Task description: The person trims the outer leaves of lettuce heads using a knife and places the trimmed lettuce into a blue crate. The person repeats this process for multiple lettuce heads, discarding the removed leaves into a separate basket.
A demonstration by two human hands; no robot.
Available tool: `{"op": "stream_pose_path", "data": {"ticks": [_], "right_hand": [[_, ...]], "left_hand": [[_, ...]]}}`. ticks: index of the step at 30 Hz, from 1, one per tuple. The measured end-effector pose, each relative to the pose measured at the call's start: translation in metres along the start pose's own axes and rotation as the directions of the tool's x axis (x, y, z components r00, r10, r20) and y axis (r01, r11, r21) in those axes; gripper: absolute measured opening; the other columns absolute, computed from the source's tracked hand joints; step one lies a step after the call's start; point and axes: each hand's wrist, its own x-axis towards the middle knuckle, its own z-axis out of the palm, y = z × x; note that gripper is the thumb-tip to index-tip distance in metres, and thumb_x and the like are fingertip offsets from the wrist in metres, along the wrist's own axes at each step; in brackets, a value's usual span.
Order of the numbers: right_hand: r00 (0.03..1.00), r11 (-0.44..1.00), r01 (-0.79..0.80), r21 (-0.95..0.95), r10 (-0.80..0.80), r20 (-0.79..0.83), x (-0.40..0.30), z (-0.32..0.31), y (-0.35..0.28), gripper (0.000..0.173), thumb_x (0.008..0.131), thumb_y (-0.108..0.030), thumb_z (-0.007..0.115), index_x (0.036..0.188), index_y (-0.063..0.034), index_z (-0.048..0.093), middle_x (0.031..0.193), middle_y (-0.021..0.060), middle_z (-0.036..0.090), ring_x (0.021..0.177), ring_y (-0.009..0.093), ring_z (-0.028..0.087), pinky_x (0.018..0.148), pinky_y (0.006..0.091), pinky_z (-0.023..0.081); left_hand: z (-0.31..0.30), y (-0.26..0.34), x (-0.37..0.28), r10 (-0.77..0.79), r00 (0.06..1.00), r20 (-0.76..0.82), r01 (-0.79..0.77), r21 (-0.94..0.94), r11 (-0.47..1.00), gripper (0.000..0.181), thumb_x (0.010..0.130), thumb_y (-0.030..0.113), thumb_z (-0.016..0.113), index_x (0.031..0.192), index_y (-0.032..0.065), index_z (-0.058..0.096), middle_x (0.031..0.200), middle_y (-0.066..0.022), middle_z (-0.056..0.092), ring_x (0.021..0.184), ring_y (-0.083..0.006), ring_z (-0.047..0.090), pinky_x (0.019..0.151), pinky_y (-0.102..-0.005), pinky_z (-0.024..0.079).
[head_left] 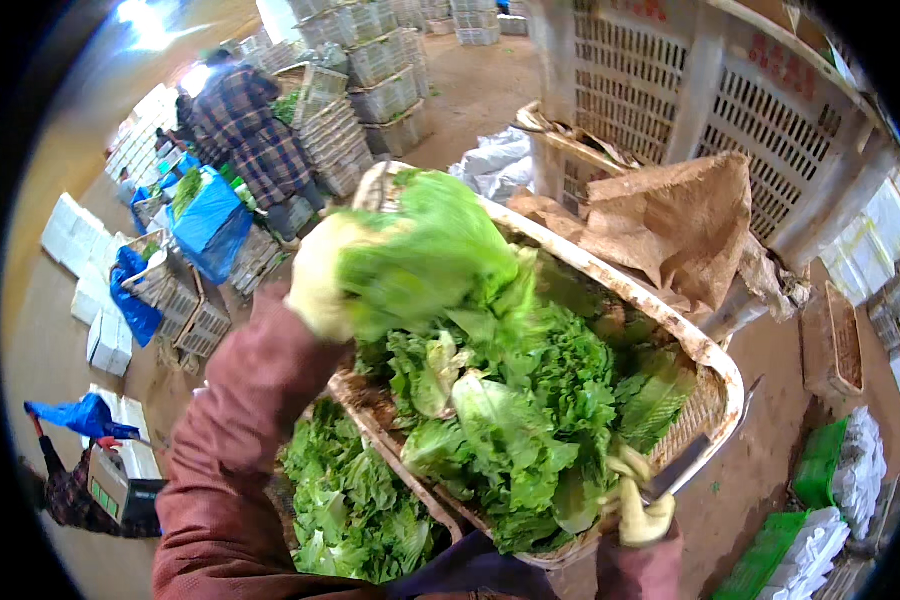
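Wearing a pale yellow glove, my left hand (325, 274) grips a head of green leafy lettuce (435, 251), blurred by motion, above the far side of a plastic crate (694, 341). Loose lettuce leaves (517, 420) fill much of that crate, some of them pale or yellowed. Over the crate's near right corner, my gloved right hand (641, 502) is closed around a knife, whose blade (679, 469) points up and to the right along the rim. The knife's handle is mostly hidden in the fingers.
A second crate of lettuce leaves (360, 495) stands at lower left. Brown sacking (667, 225) lies beyond the rim, before tall slatted crates (630, 82). One person in a plaid coat (251, 127) stands at upper left; another person (67, 480) handles a box. Green bundles (821, 461) sit at right.
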Motion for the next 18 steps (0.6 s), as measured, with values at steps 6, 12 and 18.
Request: {"op": "stream_pose_path", "data": {"ticks": [6, 12, 18], "right_hand": [[0.719, 0.812, -0.309, 0.495, -0.141, 0.681, 0.002, 0.141, 0.028, 0.072, 0.086, -0.034, 0.061, 0.141, -0.0029, 0.027, 0.139, 0.0148, 0.039, 0.091, 0.018, 0.061, 0.07, 0.0275, 0.051], [0.197, 0.762, -0.647, 0.045, 0.11, 0.974, -0.043, 0.203, 0.083, 0.063, 0.085, -0.026, 0.064, 0.137, -0.0033, 0.035, 0.132, 0.0107, 0.047, 0.1, 0.018, 0.058, 0.084, 0.0307, 0.046], [0.155, 0.932, -0.172, -0.319, 0.346, 0.926, -0.148, 0.273, 0.083, 0.039, 0.087, -0.019, 0.062, 0.121, -0.002, 0.053, 0.102, 0.0044, 0.061, 0.091, 0.014, 0.056, 0.081, 0.0292, 0.046]], "left_hand": [[-0.032, 0.104, -0.176, -0.806, 0.59, -0.05, 0.484, -0.777, 0.403, 0.036, 0.091, 0.019, 0.05, 0.121, 0.0002, 0.051, 0.117, -0.0123, 0.056, 0.108, -0.0245, 0.05, 0.096, -0.0385, 0.037], [-0.121, 0.137, -0.353, -0.802, 0.555, 0.222, 0.555, -0.817, 0.159, 0.096, 0.071, 0.014, 0.075, 0.145, 0.0046, 0.015, 0.15, -0.0139, 0.017, 0.138, -0.0278, 0.021, 0.112, -0.042, 0.017], [-0.096, 0.16, -0.391, -0.757, 0.527, 0.387, 0.761, -0.611, 0.217, 0.092, 0.062, 0.029, 0.083, 0.134, 0.0026, 0.034, 0.128, -0.0146, 0.048, 0.122, -0.0226, 0.042, 0.104, -0.0331, 0.031]]}}
